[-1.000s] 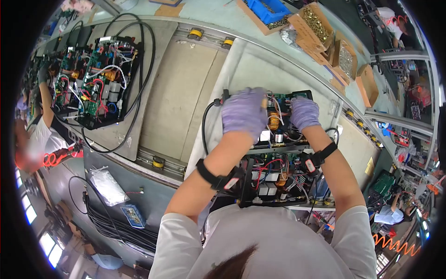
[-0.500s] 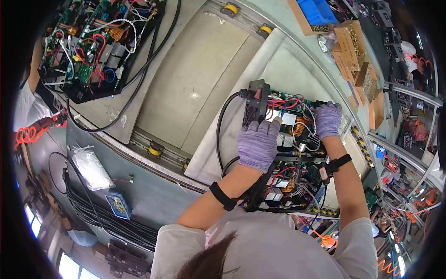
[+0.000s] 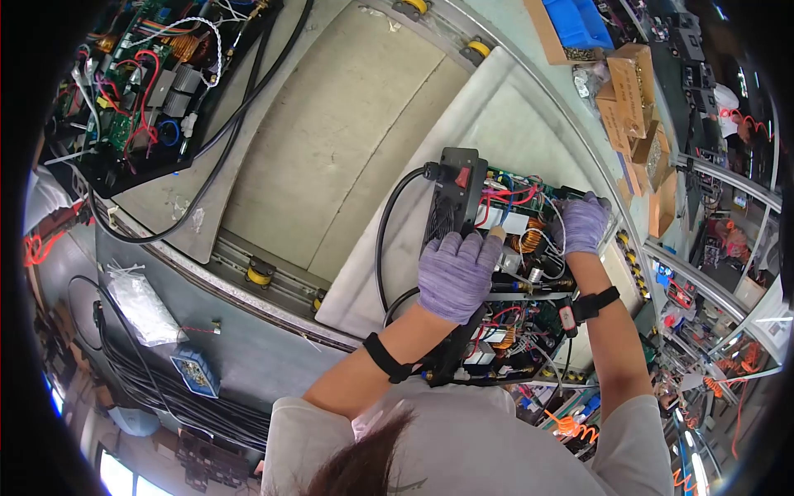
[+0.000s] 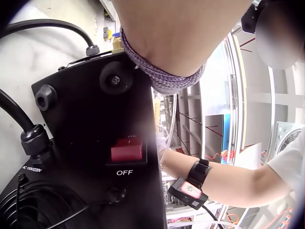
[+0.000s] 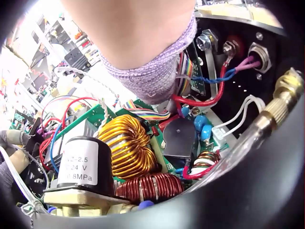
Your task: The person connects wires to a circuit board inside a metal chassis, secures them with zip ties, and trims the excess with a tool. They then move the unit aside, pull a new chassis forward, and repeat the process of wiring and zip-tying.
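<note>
An open machine chassis [image 3: 513,273] full of circuit boards, red wires and copper coils lies on a white mat [image 3: 504,124]. My left hand [image 3: 456,274], in a purple glove, grips the edge of its black rear panel [image 3: 451,202], just below the red rocker switch [image 3: 462,176]. The left wrist view shows that switch [image 4: 127,149] above an "OFF" mark, beside a cable gland [image 4: 33,140]. My right hand [image 3: 583,221], also gloved, holds the chassis's far end panel. Below its cuff [image 5: 152,76] are a copper toroid [image 5: 128,143] and a black 24 V valve [image 5: 78,162].
A second open chassis [image 3: 141,83] with a looped black cable [image 3: 240,107] lies at the upper left. Yellow conveyor rollers [image 3: 259,273] line the track. Cardboard boxes of screws [image 3: 633,78] and a blue bin [image 3: 591,21] stand at the upper right. A plastic bag [image 3: 141,302] lies at the left.
The chassis has turned, so its black switch panel now shows. My left hand slid from the far end down that panel toward me. My right hand stays at the far end.
</note>
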A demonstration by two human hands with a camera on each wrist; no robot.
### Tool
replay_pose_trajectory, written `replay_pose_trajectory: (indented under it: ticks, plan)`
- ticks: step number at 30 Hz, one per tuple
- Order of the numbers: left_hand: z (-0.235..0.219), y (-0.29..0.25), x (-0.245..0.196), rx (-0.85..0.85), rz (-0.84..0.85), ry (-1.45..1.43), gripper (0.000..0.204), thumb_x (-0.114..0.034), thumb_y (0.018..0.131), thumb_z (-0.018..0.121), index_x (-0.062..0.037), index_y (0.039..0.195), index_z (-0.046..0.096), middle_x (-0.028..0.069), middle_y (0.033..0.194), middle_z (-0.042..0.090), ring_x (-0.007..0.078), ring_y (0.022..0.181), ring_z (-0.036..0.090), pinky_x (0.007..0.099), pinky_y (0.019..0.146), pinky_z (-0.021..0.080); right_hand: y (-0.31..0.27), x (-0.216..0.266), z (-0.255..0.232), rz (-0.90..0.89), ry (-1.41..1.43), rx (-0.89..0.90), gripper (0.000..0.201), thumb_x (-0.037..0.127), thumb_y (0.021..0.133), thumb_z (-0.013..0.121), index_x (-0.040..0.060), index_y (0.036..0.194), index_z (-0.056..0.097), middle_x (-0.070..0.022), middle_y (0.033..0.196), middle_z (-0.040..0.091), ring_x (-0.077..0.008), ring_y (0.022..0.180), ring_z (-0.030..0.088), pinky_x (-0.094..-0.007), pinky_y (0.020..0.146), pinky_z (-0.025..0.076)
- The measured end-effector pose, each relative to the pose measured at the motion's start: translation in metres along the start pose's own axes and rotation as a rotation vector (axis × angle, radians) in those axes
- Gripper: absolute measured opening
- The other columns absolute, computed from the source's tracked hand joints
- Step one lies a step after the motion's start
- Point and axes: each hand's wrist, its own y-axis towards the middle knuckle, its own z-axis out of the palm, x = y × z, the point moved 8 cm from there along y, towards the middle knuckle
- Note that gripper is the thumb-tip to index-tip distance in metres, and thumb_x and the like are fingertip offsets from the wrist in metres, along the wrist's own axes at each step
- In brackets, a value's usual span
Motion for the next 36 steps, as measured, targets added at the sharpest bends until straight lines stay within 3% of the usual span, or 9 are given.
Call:
replay_pose_trajectory:
  ticks: [4,7,10,21,24,25,29,34,36]
  plan:
    - [0.000,0.001,0.002,0.058,-0.005,-0.016,0.033,-0.018,0.063,0.063,-0.0122,0.095,0.063,0.0047,0.080,0.057,0.0215,0.069,0.055,0.0372,0.055,0.041,-0.002,0.000,0.002,-0.058,0.004,-0.061,0.020,0.033,0.055,0.072,0.0200,0.071,0.071,-0.0013,0.070,0.067,-0.0217,0.093,0.058,-0.0420,0.095,0.031]
    - [-0.001,0.001,0.003,0.024,-0.005,-0.035,0.029,-0.018,0.064,0.063,-0.0121,0.093,0.063,0.0044,0.079,0.057,0.0213,0.068,0.055,0.0370,0.055,0.041,0.001,-0.001,0.017,-0.097,-0.139,0.075,0.031,0.039,0.067,0.071,0.0266,0.096,0.073,0.0019,0.088,0.071,-0.0182,0.101,0.057,-0.0402,0.096,0.032]
    - [-0.002,0.000,0.003,-0.004,-0.001,-0.039,0.027,-0.018,0.066,0.063,-0.0120,0.092,0.063,0.0044,0.078,0.056,0.0213,0.068,0.054,0.0367,0.054,0.041,0.002,-0.001,0.015,-0.155,-0.010,-0.070,0.022,0.031,0.056,0.073,0.0169,0.073,0.069,-0.0027,0.073,0.068,-0.0245,0.099,0.058,-0.0445,0.100,0.030]
    - [0.006,-0.001,0.001,0.010,-0.005,-0.063,0.053,-0.015,0.053,0.065,-0.0105,0.105,0.062,0.0067,0.079,0.053,0.0249,0.067,0.052,0.0395,0.054,0.040,0.007,0.005,0.012,-0.096,-0.170,0.072,0.030,0.031,0.070,0.065,0.0288,0.100,0.072,0.0037,0.093,0.071,-0.0226,0.105,0.058,-0.0454,0.096,0.033]
    - [0.007,-0.001,0.001,0.000,-0.010,-0.054,0.053,-0.016,0.052,0.066,-0.0101,0.104,0.062,0.0072,0.080,0.054,0.0248,0.067,0.052,0.0395,0.052,0.039,-0.001,0.005,0.000,-0.134,-0.067,-0.230,0.015,0.023,0.066,0.065,0.0157,0.077,0.069,-0.0063,0.078,0.068,-0.0254,0.090,0.058,-0.0448,0.091,0.036]
    - [0.005,-0.001,0.001,-0.004,-0.012,-0.053,0.052,-0.016,0.052,0.066,-0.0099,0.104,0.061,0.0074,0.081,0.055,0.0248,0.067,0.052,0.0394,0.052,0.039,-0.004,0.000,-0.001,-0.093,-0.047,-0.160,0.016,0.022,0.068,0.064,0.0149,0.082,0.067,-0.0046,0.085,0.067,-0.0249,0.096,0.057,-0.0443,0.090,0.037]
    - [-0.003,0.007,-0.004,0.049,-0.003,-0.009,0.035,-0.017,0.065,0.064,-0.0096,0.099,0.061,0.0059,0.075,0.057,0.0217,0.067,0.055,0.0366,0.053,0.042,-0.023,-0.025,-0.016,0.068,0.115,-0.273,0.026,0.020,0.070,0.066,0.0154,0.095,0.063,-0.0011,0.106,0.062,-0.0240,0.110,0.050,-0.0449,0.095,0.036]
    - [-0.003,0.036,-0.042,0.133,-0.008,-0.253,0.039,-0.009,0.063,0.064,-0.0070,0.102,0.058,0.0079,0.069,0.059,0.0274,0.059,0.056,0.0432,0.054,0.046,-0.032,-0.041,-0.006,0.015,0.134,-0.323,0.039,0.014,0.067,0.067,0.0178,0.105,0.061,-0.0025,0.118,0.056,-0.0267,0.118,0.045,-0.0491,0.098,0.033]
    - [0.015,0.053,-0.056,0.308,-0.091,-0.335,0.025,-0.014,0.075,0.062,-0.0068,0.099,0.059,0.0107,0.074,0.063,0.0298,0.065,0.061,0.0437,0.058,0.048,-0.031,-0.046,-0.004,-0.005,0.166,-0.336,0.038,0.014,0.067,0.067,0.0183,0.105,0.061,-0.0021,0.119,0.056,-0.0262,0.118,0.046,-0.0489,0.098,0.033]
